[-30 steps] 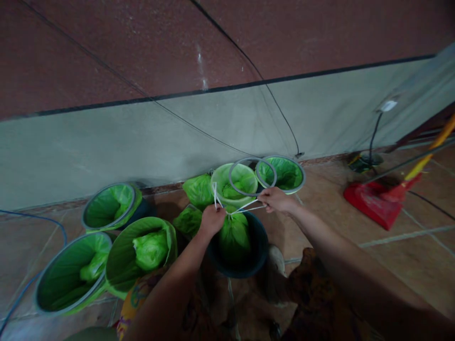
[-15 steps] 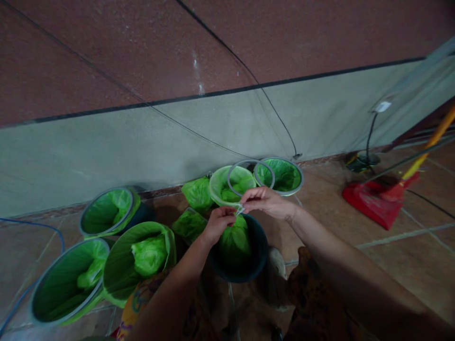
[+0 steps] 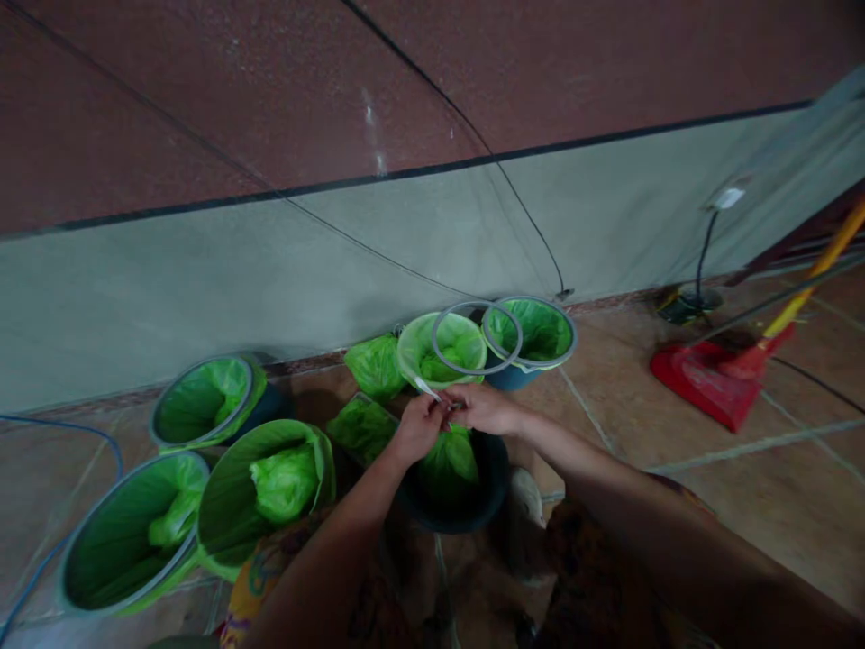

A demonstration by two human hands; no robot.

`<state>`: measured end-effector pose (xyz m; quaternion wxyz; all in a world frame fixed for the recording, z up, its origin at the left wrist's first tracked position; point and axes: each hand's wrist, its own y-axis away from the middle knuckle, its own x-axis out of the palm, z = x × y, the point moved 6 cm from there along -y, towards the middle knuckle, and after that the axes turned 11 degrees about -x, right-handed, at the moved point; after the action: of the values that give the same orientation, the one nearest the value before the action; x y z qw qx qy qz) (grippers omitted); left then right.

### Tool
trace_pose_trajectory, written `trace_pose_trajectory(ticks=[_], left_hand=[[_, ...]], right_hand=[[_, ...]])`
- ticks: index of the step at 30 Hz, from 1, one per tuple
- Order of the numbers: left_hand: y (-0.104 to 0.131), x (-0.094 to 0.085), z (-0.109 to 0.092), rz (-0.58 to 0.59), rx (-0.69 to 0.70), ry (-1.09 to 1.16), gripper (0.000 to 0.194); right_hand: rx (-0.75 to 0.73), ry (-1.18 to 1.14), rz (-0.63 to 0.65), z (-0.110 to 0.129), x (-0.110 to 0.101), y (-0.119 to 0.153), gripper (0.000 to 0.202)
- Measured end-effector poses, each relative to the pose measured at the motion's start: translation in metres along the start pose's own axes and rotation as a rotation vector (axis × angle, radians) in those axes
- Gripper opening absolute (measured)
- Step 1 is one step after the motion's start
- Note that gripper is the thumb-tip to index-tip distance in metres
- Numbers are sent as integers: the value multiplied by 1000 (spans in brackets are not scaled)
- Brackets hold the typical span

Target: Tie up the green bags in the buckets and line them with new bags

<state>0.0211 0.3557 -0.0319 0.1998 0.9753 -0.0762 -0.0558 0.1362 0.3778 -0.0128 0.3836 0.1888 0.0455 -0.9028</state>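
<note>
A green plastic bag stands gathered at its neck inside a dark bin in front of me. Above the bin, my left hand and my right hand meet, fingers pinched together at the white drawstring at the top of the bag. One end of the string sticks up to the left of my fingers. Just beyond my hands is a bin lined in pale green, with a loose grey ring lying across its rim.
More green-lined bins stand at the left: a large one, a grey-rimmed one and one by the wall. Another lined bin is at back right. Green bags lie between. A red dustpan rests at right.
My hands have come closer together and lower over the bag. The white string now points up to the left, and the right hand has moved down and inward.
</note>
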Motion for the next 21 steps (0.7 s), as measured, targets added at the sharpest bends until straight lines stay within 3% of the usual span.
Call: trace_pose_trajectory(ticks=[3,5,10,14,18,21], left_hand=[[0,-5,4,-73,-117,110,14],[2,-7,8,-97,-214,229,16],[7,-11,13,-99,-317,473,27],[3,-17,9,-142,-188,308,18],[0,-18,-3,-175,28,-52,6],[1,-13,-7,-158,97,-200,7]], right_hand=[[94,258,-106,-7,-16,2,9],[131,297,-151,-7,-24,3,13],[79,108,-17,0,-15,4,23],[151,187,102,-4,-9,9,19],[183,469,51,-7,-18,9,19],[163,507,21,-7,-19,6,25]])
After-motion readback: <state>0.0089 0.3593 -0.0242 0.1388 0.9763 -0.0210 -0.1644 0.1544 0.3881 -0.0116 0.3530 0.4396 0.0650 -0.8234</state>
